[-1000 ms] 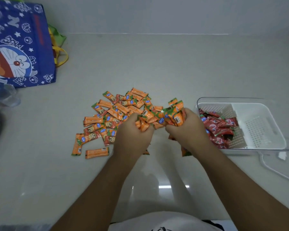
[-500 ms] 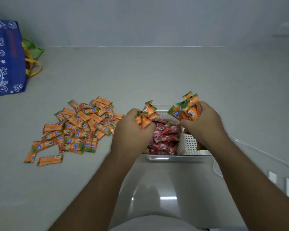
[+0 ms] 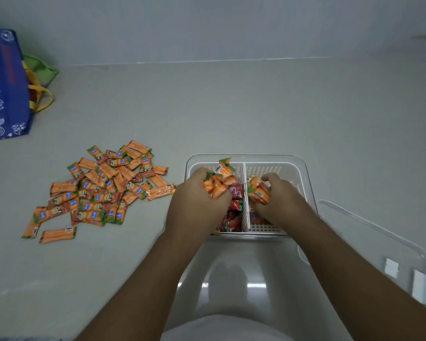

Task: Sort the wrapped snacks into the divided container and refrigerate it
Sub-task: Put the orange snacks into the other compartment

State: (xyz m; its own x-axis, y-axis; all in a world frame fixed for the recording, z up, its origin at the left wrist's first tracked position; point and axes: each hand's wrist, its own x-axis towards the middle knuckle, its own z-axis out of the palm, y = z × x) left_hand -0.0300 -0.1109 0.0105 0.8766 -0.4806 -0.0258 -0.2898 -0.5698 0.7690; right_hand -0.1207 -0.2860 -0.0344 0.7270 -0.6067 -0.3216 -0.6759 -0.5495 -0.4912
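A clear divided container [image 3: 303, 166] with a white perforated insert sits on the counter. Red wrapped snacks [image 3: 235, 207] fill its left compartment. My left hand [image 3: 202, 205] hovers over that left side, closed on a bunch of orange wrapped snacks [image 3: 219, 183]. My right hand [image 3: 278, 200] is down inside the right compartment, gripping another bunch of orange snacks [image 3: 257, 190]. A few orange wrappers lie on the compartment floor under it. A pile of orange snacks [image 3: 101, 193] lies loose on the counter to the left.
A clear container lid [image 3: 379, 247] lies to the right of the container. A blue printed bag [image 3: 5, 87] with yellow handles stands at the far left against the wall. The counter meets the wall behind.
Both hands carried their orange snacks from the pile to the container. The right hand has dropped into the right compartment; the left hand now hangs above the red snacks.
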